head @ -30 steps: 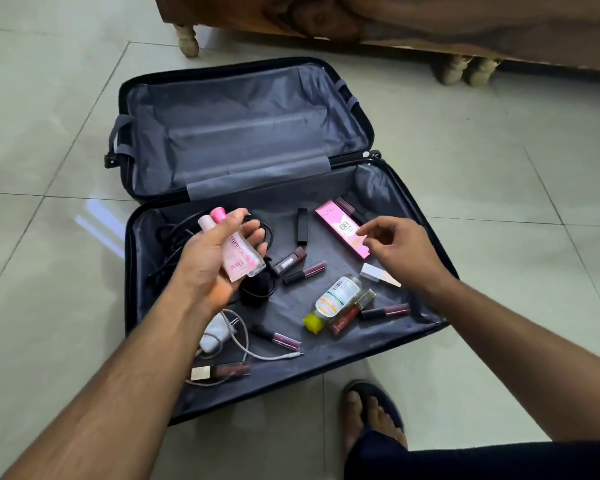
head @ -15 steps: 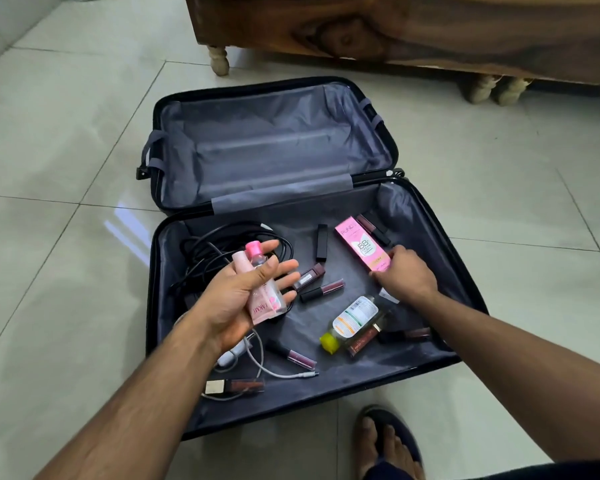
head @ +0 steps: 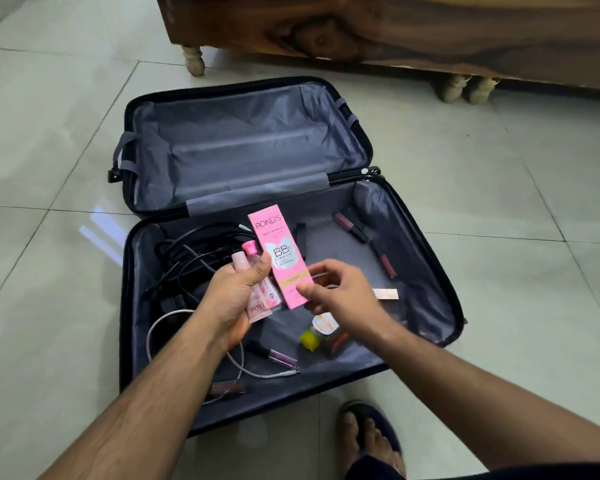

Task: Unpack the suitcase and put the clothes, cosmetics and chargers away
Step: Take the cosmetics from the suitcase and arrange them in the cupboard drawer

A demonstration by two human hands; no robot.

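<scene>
While the suitcase (head: pixel 430 271) lies open on the tiled floor (head: pixel 499 202), the person crouches over its near half with both hands busy. The left hand (head: pixel 232 299) curls around a small pink-capped bottle (head: pixel 257 289), thumb across the front, and the right hand (head: pixel 336 292) pinches the lower end of a pink BB cream box (head: pixel 278 254) between thumb and fingertips, holding it upright right beside the bottle, the two touching or nearly so. It looks as if the box is being passed into the left hand so the cosmetics can be carried off together, though that is my guess.

No clothes show anywhere in the case; the far half, beyond the hands, holds only its grey lining. I would judge the clothes already dealt with and the work well past the middle. Plenty is left, though. Under the right wrist lies a yellow-capped bottle (head: pixel 317 336); beyond the right hand lie a few dark lip tubes (head: pixel 355 230); below the left wrist rests another lip gloss (head: pixel 278 355). Black cables (head: pixel 187 251) are heaped beyond the left hand, and a white charging lead (head: pixel 174 317) loops beneath the left forearm. None of the chargers seems to have been touched yet. A wooden bed frame (head: pixel 395 29) stands behind the case.
</scene>
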